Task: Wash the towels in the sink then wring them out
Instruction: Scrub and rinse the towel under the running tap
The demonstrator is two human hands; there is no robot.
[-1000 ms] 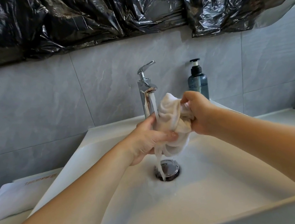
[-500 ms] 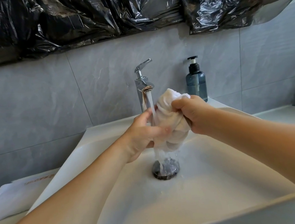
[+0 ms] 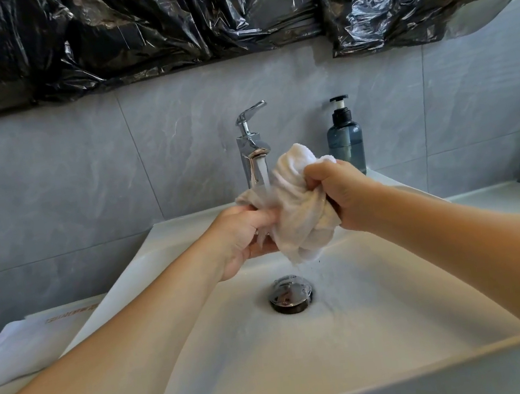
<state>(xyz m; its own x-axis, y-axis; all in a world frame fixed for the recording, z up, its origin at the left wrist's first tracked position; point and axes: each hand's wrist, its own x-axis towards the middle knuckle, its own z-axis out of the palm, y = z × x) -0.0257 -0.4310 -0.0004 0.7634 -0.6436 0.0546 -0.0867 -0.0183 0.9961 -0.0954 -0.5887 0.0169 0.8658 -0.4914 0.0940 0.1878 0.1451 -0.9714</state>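
Since half a second ago the left hand (image 3: 243,232) has drawn leftward and down, pulling a corner of the small white terry-cloth towel (image 3: 300,204) out under the stream, so the bundle is now stretched wider between the two hands. The right hand (image 3: 342,195) sits higher and to the right, its fingers (image 3: 316,177) clenched round a bunched upper part of the towel; the left hand's fingers pinch the lower left edge. The towel hangs over the white rectangular ceramic sink (image 3: 371,331), just in front of the chrome single-lever tap (image 3: 254,151), whose running water lands on the cloth near the left hand. Drips fall toward the chrome round drain plug (image 3: 290,294).

The towel's long axis runs from lower left to upper right, hand to hand, which suits a twist: each hand already holds one end. Washing looks to be still under way. A folded white cloth (image 3: 22,347) lies on the counter at the left.
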